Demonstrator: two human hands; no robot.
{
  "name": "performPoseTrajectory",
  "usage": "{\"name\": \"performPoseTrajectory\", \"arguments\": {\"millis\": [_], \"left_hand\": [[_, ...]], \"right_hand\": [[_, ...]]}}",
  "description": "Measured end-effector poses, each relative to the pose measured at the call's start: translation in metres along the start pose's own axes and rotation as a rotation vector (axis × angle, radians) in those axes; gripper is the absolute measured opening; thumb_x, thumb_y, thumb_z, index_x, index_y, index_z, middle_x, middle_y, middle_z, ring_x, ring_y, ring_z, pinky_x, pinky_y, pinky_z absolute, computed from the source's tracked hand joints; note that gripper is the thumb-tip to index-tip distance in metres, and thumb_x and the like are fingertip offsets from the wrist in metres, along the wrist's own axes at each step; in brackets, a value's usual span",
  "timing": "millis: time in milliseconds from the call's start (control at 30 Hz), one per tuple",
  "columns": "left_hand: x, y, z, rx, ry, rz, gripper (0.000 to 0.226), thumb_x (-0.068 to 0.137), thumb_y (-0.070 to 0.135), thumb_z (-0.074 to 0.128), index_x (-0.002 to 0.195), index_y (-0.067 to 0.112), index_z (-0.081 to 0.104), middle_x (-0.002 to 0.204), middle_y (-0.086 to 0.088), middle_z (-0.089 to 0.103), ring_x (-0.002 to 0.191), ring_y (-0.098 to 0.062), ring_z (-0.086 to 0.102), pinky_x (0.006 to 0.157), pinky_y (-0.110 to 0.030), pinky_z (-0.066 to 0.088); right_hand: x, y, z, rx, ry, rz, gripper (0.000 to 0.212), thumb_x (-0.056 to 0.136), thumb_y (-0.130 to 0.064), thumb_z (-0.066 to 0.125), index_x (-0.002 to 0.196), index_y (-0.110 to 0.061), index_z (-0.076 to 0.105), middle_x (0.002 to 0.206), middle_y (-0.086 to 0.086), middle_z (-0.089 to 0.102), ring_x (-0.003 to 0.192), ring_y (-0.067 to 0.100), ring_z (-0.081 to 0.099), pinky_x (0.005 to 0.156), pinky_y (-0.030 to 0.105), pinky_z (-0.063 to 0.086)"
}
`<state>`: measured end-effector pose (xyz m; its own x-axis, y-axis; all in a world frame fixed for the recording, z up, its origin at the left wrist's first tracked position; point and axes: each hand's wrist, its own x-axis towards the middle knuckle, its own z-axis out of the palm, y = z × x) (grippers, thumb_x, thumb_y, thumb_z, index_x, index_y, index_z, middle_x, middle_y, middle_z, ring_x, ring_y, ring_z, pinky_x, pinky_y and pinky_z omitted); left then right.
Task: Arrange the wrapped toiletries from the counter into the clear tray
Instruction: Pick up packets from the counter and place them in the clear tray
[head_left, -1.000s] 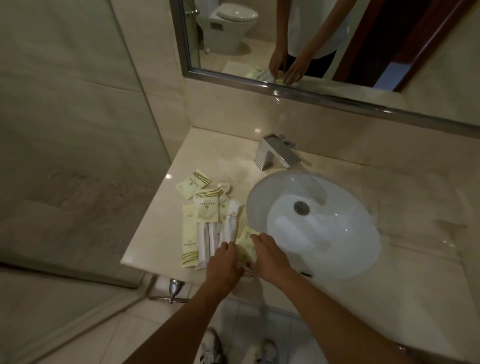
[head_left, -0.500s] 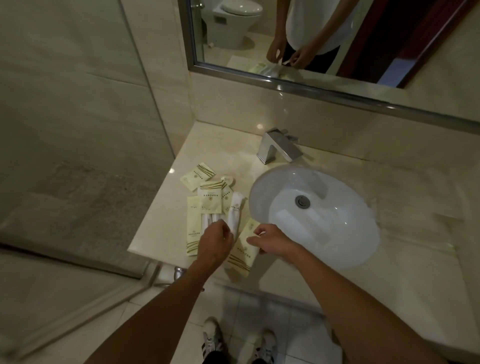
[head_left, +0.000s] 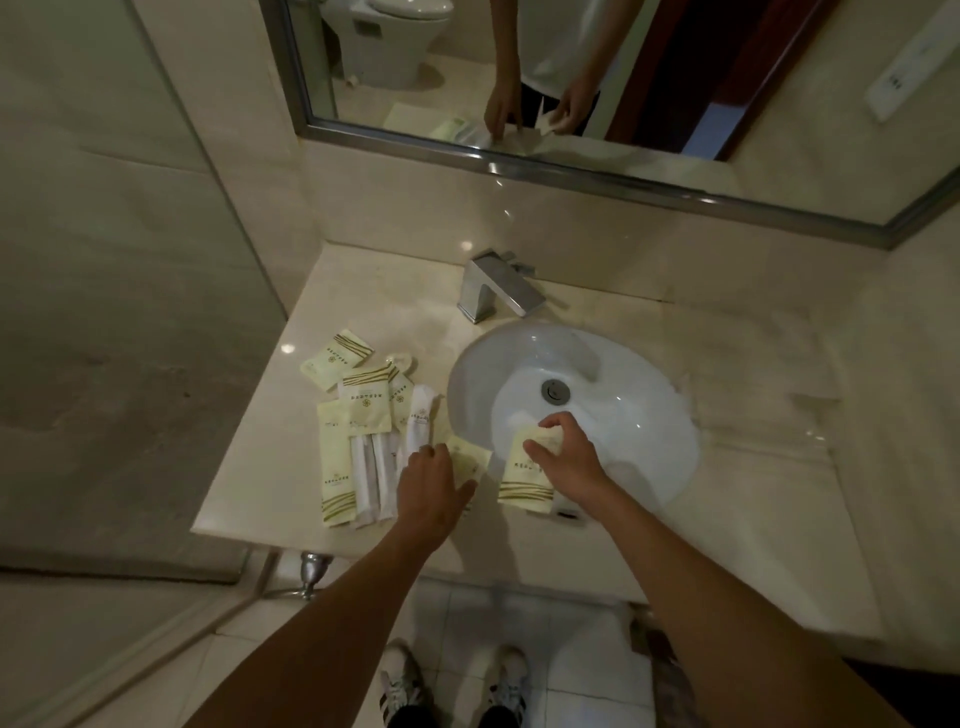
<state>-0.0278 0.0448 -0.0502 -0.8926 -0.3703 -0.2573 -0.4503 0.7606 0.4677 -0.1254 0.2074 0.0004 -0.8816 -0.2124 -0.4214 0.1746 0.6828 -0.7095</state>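
Several pale yellow wrapped toiletry packets (head_left: 363, 408) and white wrapped sticks (head_left: 371, 478) lie in a loose pile on the beige counter (head_left: 260, 467), left of the basin. My right hand (head_left: 563, 457) grips one yellow packet (head_left: 524, 478) by its top, holding it over the basin's front rim. My left hand (head_left: 434, 483) rests, fingers down, on a small yellow packet (head_left: 467, 460) at the pile's right edge. No clear tray is visible.
A white oval basin (head_left: 597, 374) is set in the counter, with a chrome faucet (head_left: 493, 291) behind it. A mirror (head_left: 571, 78) hangs above. A glass shower panel (head_left: 130, 260) stands at the left. The counter's front edge is close to my hands.
My right hand has lifted a yellow packet from the pile and carried it right, over the basin rim. My left hand has come down onto another small packet.
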Motion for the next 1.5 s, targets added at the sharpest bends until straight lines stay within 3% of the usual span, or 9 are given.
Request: {"name": "performPoseTrajectory", "arguments": {"millis": [267,433,633,800,933,1133,1267,1433,1500], "left_hand": [[0.009,0.011,0.012,0.062,-0.047,-0.090,0.040,0.083,0.028,0.065,0.114,0.007,0.049,0.114,-0.015,0.056,0.105,-0.033,0.055,0.085,-0.040,0.048],[0.016,0.023,0.005,-0.106,-0.149,0.002,0.008,0.079,0.014,0.058,0.084,0.013,0.051,0.086,-0.006,0.061,0.085,-0.029,0.062,0.070,-0.035,0.049],[0.017,0.053,-0.020,-0.290,-0.169,0.104,0.029,0.080,0.007,0.056,0.065,0.019,0.034,0.062,0.004,0.042,0.058,-0.016,0.042,0.048,-0.024,0.029],[0.019,0.088,-0.053,-0.338,-0.172,0.248,0.039,0.077,0.009,0.066,0.066,0.021,0.030,0.069,0.004,0.039,0.069,-0.020,0.039,0.054,-0.026,0.030],[0.019,0.130,-0.072,-0.347,-0.201,0.390,0.036,0.069,0.017,0.077,0.074,0.019,0.041,0.080,0.004,0.047,0.070,-0.014,0.044,0.059,-0.023,0.035],[0.018,0.190,-0.059,-0.311,-0.266,0.514,0.039,0.064,0.022,0.081,0.082,0.021,0.046,0.096,-0.003,0.051,0.079,-0.018,0.050,0.066,-0.024,0.043],[0.030,0.222,-0.032,-0.229,-0.274,0.536,0.040,0.064,0.030,0.080,0.083,0.023,0.046,0.097,-0.001,0.057,0.083,-0.021,0.055,0.073,-0.036,0.048],[0.051,0.267,0.009,-0.188,-0.292,0.525,0.046,0.065,0.032,0.080,0.092,0.024,0.044,0.096,0.003,0.057,0.084,-0.017,0.055,0.051,-0.017,0.041],[0.058,0.285,0.024,-0.150,-0.289,0.496,0.051,0.064,0.037,0.080,0.098,0.026,0.043,0.096,0.006,0.057,0.085,-0.018,0.057,0.057,-0.019,0.043]], "right_hand": [[-0.015,0.013,-0.032,0.096,-0.058,0.035,0.052,0.080,-0.007,0.075,0.123,-0.016,0.048,0.124,0.009,0.054,0.111,0.030,0.056,0.093,0.045,0.052],[-0.021,0.017,-0.051,0.178,-0.067,0.082,0.054,0.082,-0.003,0.072,0.127,-0.017,0.046,0.119,0.015,0.060,0.109,0.031,0.061,0.088,0.043,0.054],[-0.032,0.011,-0.076,0.273,-0.015,0.128,0.039,0.083,-0.002,0.072,0.118,-0.003,0.055,0.114,0.020,0.068,0.105,0.033,0.067,0.089,0.051,0.056],[-0.047,0.006,-0.105,0.366,0.101,0.153,0.025,0.085,-0.006,0.070,0.107,-0.008,0.058,0.108,0.017,0.068,0.093,0.026,0.070,0.072,0.040,0.062],[-0.062,0.010,-0.124,0.455,0.212,0.183,0.019,0.083,-0.007,0.071,0.090,-0.017,0.057,0.103,0.015,0.067,0.089,0.023,0.070,0.061,0.034,0.060],[-0.069,0.037,-0.160,0.457,0.374,0.237,0.013,0.078,-0.015,0.073,0.082,-0.012,0.061,0.091,0.013,0.070,0.081,0.025,0.069,0.074,0.046,0.062],[-0.052,0.069,-0.193,0.435,0.430,0.251,0.018,0.081,-0.014,0.072,0.095,-0.006,0.063,0.093,0.012,0.068,0.079,0.025,0.066,0.076,0.046,0.058],[-0.017,0.117,-0.236,0.577,0.394,0.304,0.019,0.085,-0.004,0.067,0.103,-0.005,0.063,0.107,0.015,0.068,0.092,0.028,0.069,0.070,0.035,0.059],[0.000,0.135,-0.252,0.603,0.368,0.338,0.023,0.087,-0.001,0.065,0.110,0.000,0.064,0.109,0.017,0.069,0.094,0.029,0.069,0.072,0.036,0.060]]}}
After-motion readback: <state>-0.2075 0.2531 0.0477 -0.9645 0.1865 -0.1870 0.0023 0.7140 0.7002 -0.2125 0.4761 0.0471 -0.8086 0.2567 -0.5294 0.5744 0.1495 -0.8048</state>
